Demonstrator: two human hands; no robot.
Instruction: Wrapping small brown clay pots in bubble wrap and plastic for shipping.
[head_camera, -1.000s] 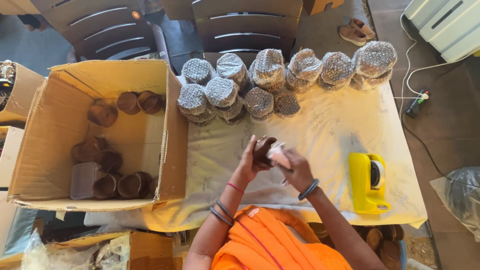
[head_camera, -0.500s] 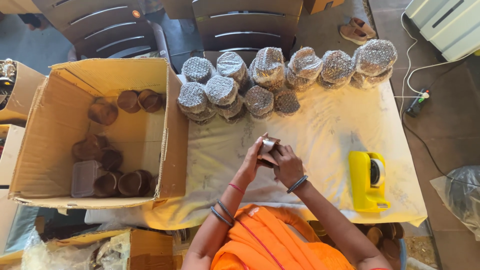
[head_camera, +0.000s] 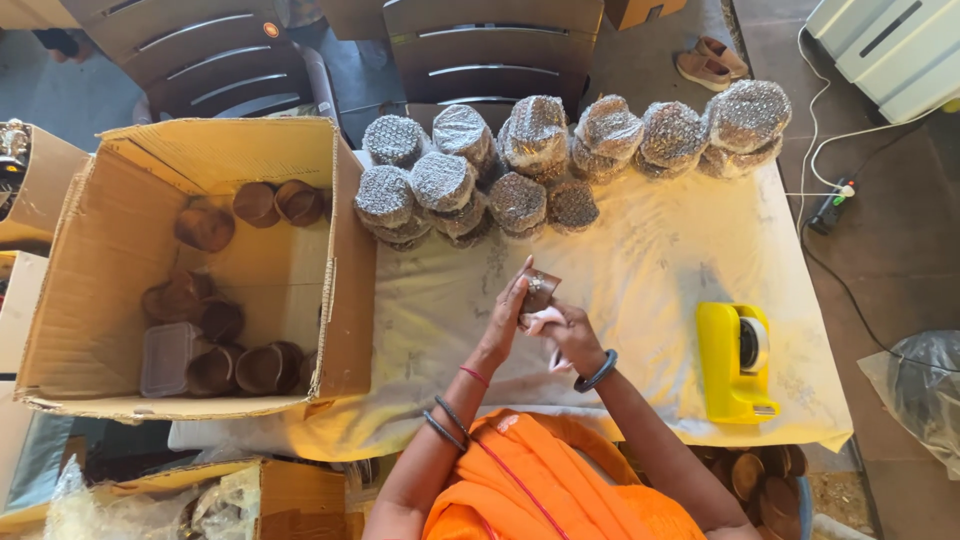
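The person holds a small brown cup above the middle of the table, nearer to the front edge than to the back edge. The left hand is closed around the cup from the left side, with the fingers going up along its wall. The right hand is just under and to the right of the cup, and it presses a white cloth against the lower part. So both hands are clamped: the left on the cup, the right on the cloth. The cup is tilted, and its long axis points away from the body and a little to the right. The left hand is the nearer one to it; the right hand touches it only through the cloth, as far as I can tell.

Compared with one second ago, the hands have moved a little to the left and closer together, and the cup is now turned more upward.

At the back edge stands a row of wrapped bundles. A yellow tape dispenser lies near the right front corner. A cardboard box with more brown cups stands beside the left edge.
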